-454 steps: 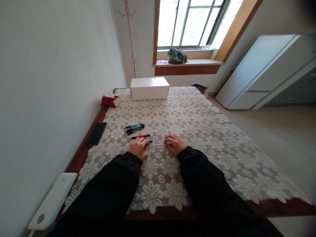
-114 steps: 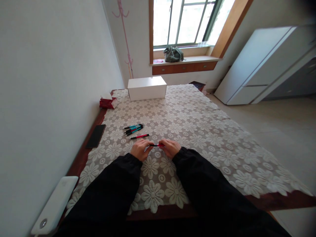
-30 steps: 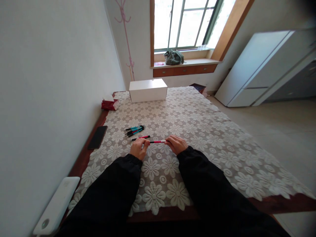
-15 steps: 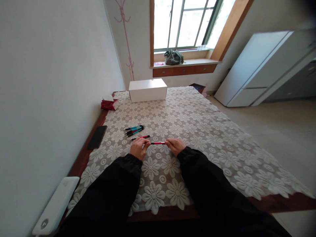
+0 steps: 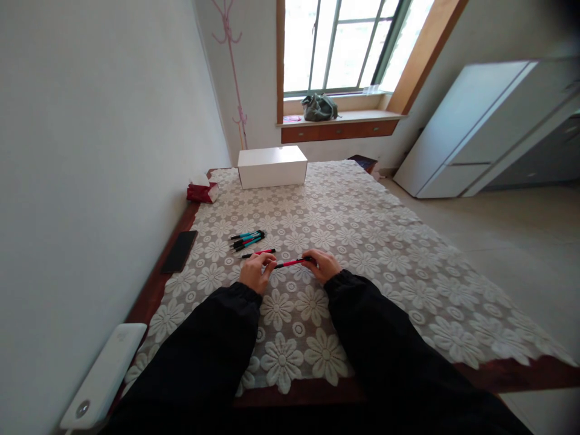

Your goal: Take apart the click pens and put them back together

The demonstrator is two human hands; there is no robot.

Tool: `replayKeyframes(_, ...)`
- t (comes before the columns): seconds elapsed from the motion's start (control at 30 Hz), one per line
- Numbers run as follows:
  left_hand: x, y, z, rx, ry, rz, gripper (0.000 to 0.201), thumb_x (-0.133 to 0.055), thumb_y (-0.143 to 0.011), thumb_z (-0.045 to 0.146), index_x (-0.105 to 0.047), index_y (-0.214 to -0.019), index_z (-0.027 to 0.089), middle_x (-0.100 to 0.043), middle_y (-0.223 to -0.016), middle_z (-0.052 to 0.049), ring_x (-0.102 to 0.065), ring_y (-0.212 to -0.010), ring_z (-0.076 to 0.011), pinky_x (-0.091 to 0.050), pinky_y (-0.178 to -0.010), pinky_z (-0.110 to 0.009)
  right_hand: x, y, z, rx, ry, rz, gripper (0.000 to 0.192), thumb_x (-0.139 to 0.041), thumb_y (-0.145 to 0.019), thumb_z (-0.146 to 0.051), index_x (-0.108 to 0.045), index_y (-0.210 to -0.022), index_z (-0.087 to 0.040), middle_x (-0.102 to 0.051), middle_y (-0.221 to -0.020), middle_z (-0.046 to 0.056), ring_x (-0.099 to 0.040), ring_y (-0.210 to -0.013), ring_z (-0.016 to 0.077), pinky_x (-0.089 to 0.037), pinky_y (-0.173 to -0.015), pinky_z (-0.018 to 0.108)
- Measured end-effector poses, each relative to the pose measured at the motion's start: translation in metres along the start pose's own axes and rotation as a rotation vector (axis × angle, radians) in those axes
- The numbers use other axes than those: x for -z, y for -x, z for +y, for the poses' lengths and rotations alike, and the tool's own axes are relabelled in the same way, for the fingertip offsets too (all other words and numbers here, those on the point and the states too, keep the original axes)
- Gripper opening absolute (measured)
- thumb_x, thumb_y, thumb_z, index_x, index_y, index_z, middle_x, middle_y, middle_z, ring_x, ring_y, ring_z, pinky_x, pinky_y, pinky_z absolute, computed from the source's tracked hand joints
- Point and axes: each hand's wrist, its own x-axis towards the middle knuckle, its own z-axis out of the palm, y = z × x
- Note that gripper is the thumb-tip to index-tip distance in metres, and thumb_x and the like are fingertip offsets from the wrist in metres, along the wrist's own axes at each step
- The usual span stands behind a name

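Nearest the camera: two black sleeves, forearms over a tabletop (image 5: pixel 521 374) covered by a lace cloth (image 5: pixel 362 241). A white device (image 5: pixel 102 377) lies at the near-left edge.

Left hand (image 5: pixel 254 273) and right hand (image 5: pixel 325 266) are both clamped on one red pen (image 5: pixel 292 262), fingers closed on its two ends. The pen is lifted just off the cloth, with only its middle showing between the hands. Its long axis runs left-right, and the right end is tipped slightly up and away. It's equally near both hands, since each holds an end.

Just beyond the left hand, a second red pen (image 5: pixel 258 253) lies flat on the cloth, roughly parallel to the held one. It's near the left knuckles; can't tell if it touches them. The left hand is clearly the nearer one.

Further back-left is a bundle of teal and black pens (image 5: pixel 247 238), same rough orientation. A dark phone (image 5: pixel 179 251) lies at the left edge on bare wood.

Far end: a red tissue pack (image 5: pixel 202 191), a white box (image 5: pixel 272 166), then a windowsill with a grey bag (image 5: pixel 321 107).
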Motion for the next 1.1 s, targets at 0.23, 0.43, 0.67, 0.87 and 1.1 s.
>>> replayKeyframes(0.23, -0.0026, -0.0004, -0.0031, -0.086, -0.053, -0.043, 0.022, -0.053, -0.097, 0.032, -0.073, -0.099, 0.022, -0.073, -0.095, -0.006, -0.062, -0.092, -0.0226, -0.049, -0.086, -0.037, -0.0007, 0.0011, -0.0003, -0.038, 0.008, 0.078, 0.019, -0.058, -0.092, -0.039, -0.068, -0.095, -0.023, -0.067, -0.077, 0.001, -0.059, -0.065, 0.0151, -0.048, -0.066, 0.027)
replayKeyframes(0.43, -0.0027, -0.0010, -0.0067, -0.128, -0.059, -0.007, 0.018, -0.057, -0.094, 0.029, -0.073, -0.096, 0.022, -0.072, -0.094, -0.006, -0.061, -0.095, -0.0234, -0.048, -0.091, -0.039, 0.0006, 0.0019, 0.0007, 0.001, 0.112, -0.034, 0.025, -0.053, -0.095, -0.041, -0.071, -0.096, -0.023, -0.073, -0.090, 0.006, -0.066, -0.080, 0.0188, -0.048, -0.073, 0.028)
replayKeyframes(0.67, -0.0015, -0.0014, -0.0058, -0.107, -0.052, 0.021, 0.018, -0.057, -0.095, 0.029, -0.074, -0.098, 0.023, -0.072, -0.096, -0.006, -0.062, -0.096, -0.0227, -0.049, -0.091, -0.038, 0.0019, 0.0037, -0.0034, -0.106, 0.158, -0.069, 0.029, -0.051, -0.096, -0.044, -0.071, -0.101, -0.023, -0.071, -0.077, 0.004, -0.064, -0.066, 0.0178, -0.044, -0.063, 0.027)
replayKeyframes(0.87, -0.0004, -0.0008, -0.0031, -0.152, -0.030, 0.032, 0.019, -0.060, -0.094, 0.035, -0.075, -0.097, 0.024, -0.074, -0.093, -0.005, -0.065, -0.093, -0.0215, -0.050, -0.088, -0.036, -0.0011, 0.0024, -0.0073, -0.138, 0.173, -0.054, 0.024, -0.050, -0.096, -0.035, -0.067, -0.106, -0.022, -0.073, -0.089, 0.006, -0.066, -0.076, 0.0195, -0.046, -0.069, 0.028)
replayKeyframes(1.1, -0.0001, 0.0005, -0.0016, -0.175, -0.050, 0.039, 0.020, -0.062, -0.093, 0.038, -0.077, -0.098, 0.025, -0.076, -0.094, -0.005, -0.067, -0.090, -0.0211, -0.052, -0.088, -0.036, -0.0021, 0.0011, -0.0077, -0.174, 0.241, -0.101, 0.024, -0.049, -0.098, -0.034, -0.067, -0.110, -0.024, -0.074, -0.094, 0.005, -0.066, -0.081, 0.0189, -0.046, -0.070, 0.028)
